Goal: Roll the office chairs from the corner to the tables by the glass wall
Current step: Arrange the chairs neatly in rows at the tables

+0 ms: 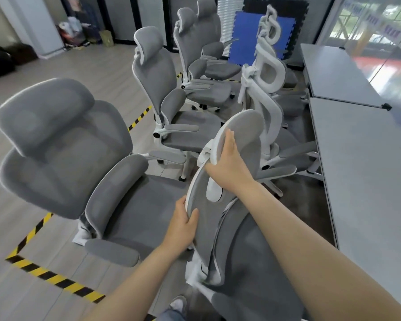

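A grey mesh office chair [248,256] with a white frame stands right in front of me, its back toward me. My left hand [183,224] grips the left rim of its backrest. My right hand [229,163] holds the edge of its headrest [245,133] higher up. Several matching chairs surround it: one close on the left [63,154], one further back [162,89], two at the rear [195,42], and another [269,93] pushed toward the grey tables [366,158] on the right. The glass wall [375,19] runs behind those tables.
Yellow and black hazard tape [53,276] marks the floor at the lower left and between the chairs. Blue and black foam mats [248,38] lean at the back. Bags and boxes [79,31] sit in the far left corner. My foot [177,304] shows at the bottom.
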`<act>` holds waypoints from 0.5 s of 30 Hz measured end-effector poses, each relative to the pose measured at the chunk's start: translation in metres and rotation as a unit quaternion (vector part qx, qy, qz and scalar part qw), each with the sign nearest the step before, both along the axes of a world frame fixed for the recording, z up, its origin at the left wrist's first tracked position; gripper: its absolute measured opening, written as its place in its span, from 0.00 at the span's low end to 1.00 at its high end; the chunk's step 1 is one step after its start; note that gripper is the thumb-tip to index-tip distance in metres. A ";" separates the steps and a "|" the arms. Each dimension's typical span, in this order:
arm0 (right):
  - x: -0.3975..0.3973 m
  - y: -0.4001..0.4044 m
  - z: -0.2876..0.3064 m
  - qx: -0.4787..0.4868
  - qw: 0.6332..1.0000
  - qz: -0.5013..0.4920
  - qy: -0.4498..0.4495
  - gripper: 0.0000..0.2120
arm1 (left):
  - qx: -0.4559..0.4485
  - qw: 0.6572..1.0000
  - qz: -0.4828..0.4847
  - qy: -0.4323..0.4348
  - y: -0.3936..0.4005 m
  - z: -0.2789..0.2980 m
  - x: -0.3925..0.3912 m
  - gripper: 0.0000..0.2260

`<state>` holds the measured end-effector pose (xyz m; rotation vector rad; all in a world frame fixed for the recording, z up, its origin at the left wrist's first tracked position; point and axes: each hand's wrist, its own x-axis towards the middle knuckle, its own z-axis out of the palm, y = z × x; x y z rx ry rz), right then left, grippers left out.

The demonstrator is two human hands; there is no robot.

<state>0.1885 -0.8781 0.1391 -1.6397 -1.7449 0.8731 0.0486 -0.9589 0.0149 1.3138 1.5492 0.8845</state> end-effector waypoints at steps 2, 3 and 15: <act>0.001 -0.010 0.001 0.004 1.000 -0.001 -0.002 0.44 | -0.030 1.000 -0.004 -0.005 -0.009 0.004 0.000 0.19; 0.002 -0.016 0.002 0.005 1.000 0.001 -0.009 0.43 | -0.049 0.999 -0.005 -0.012 -0.013 0.006 0.000 0.18; 0.007 -0.057 -0.011 -0.020 0.999 0.008 -0.035 0.46 | -0.090 0.996 -0.016 -0.014 -0.028 0.023 0.014 0.23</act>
